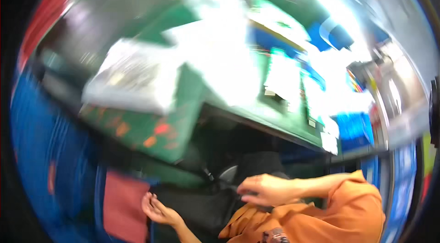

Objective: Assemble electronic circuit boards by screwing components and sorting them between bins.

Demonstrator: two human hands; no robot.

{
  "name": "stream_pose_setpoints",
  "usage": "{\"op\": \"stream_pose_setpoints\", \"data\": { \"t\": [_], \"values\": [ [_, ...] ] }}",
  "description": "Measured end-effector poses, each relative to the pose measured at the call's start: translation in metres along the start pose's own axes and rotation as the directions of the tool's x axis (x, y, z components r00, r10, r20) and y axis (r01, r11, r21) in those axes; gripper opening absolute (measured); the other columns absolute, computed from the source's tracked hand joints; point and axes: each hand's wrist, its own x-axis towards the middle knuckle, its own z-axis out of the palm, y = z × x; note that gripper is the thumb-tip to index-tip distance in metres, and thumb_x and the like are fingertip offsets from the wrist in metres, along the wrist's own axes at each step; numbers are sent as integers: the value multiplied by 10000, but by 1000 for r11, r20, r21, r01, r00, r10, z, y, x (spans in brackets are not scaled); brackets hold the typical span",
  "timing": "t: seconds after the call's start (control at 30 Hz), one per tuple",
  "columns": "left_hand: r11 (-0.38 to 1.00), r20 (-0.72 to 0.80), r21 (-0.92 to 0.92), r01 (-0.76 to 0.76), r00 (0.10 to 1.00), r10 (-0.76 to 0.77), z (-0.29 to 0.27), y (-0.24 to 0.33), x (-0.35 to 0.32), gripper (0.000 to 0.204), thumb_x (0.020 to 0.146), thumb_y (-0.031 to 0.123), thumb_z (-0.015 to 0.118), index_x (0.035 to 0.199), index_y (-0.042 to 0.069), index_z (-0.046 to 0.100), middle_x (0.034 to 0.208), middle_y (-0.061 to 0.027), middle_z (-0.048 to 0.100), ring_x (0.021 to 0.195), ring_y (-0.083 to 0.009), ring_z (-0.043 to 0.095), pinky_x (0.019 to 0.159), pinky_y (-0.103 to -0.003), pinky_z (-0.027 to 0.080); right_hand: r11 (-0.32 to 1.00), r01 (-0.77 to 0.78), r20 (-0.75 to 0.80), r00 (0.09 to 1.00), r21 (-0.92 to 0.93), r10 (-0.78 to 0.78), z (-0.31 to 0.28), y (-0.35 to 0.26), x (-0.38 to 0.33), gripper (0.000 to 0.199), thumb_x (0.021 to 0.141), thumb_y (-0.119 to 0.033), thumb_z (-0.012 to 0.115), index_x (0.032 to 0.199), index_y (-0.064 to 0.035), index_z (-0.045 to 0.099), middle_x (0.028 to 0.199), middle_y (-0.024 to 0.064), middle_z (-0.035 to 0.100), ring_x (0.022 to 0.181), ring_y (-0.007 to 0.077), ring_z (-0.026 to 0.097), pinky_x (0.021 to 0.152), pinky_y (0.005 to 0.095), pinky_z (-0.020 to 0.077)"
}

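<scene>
My left hand [159, 210] is low in the view, palm turned up and fingers loosely bent and apart, with nothing seen in it. Its fingertips are at the edge of a flat, dull red rectangular thing [123, 206] whose kind I cannot make out; whether they touch it is unclear. My right hand [262, 190] hovers over my lap, in front of my orange shirt [321, 220]. Its fingers are bent downward and somewhat apart, and no object shows in them. Both hands are away from the worktable. Motion smears much of the view.
A green-topped worktable [183, 101] stands ahead, its dark edge [270, 130] near my knees. A white, plastic-looking bundle [133, 75] lies on its left part. White sheets or packs [282, 78] lie farther right. A blue bin [353, 128] stands at the right end.
</scene>
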Motion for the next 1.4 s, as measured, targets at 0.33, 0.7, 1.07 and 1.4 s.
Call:
{"op": "stream_pose_setpoints", "data": {
  "t": [0.33, 0.7, 1.07, 1.4],
  "values": [
    [837, 989, -148, 526, 96, 114, 242, 236, -191, 266, 845, -5, 480, 1106, -57, 476, 1060, -158, 545, 946, -186, 558, 786, -293, 486, 919, -130, -928, -80, 373, 365, -121, 166, -246, 260, 858, -188, 535, 973, 45, 529, 868, 93, 585, 818, 137, 559, 736, 263, 451],
    [922, 989, 132, 364, 10, -145, 366, 206, -247, 481, 808, 53, 475, 1244, -112, 353, 1208, -208, 463, 1108, -258, 461, 929, -318, 373, 652, -683, -907, -38, 330, 420, -215, 207, -160, 1032, 653, -591, 632, 1332, 39, 178, 1210, 338, 311, 1119, 455, 360, 967, 494, 277],
    [880, 997, 71, 469, -60, -48, 361, 213, -260, 629, 746, -22, 522, 1322, -55, 271, 1300, -166, 373, 1165, -210, 402, 920, -280, 363, 449, -727, -697, -57, 520, 715, -237, 211, -125, 1305, 482, -687, 689, 1369, 5, 26, 1304, 422, 118, 1214, 536, 188, 997, 545, 179],
    [913, 994, -100, 396, -5, 111, 333, 219, -235, 499, 813, 40, 543, 1277, 6, 362, 1260, -125, 396, 1170, -209, 405, 942, -335, 387, 762, -59, -731, 240, 645, 638, -240, 212, -173, 944, 609, -341, 764, 1309, 16, 241, 1057, 127, 538, 953, 189, 542, 860, 345, 396]
  ]
}}
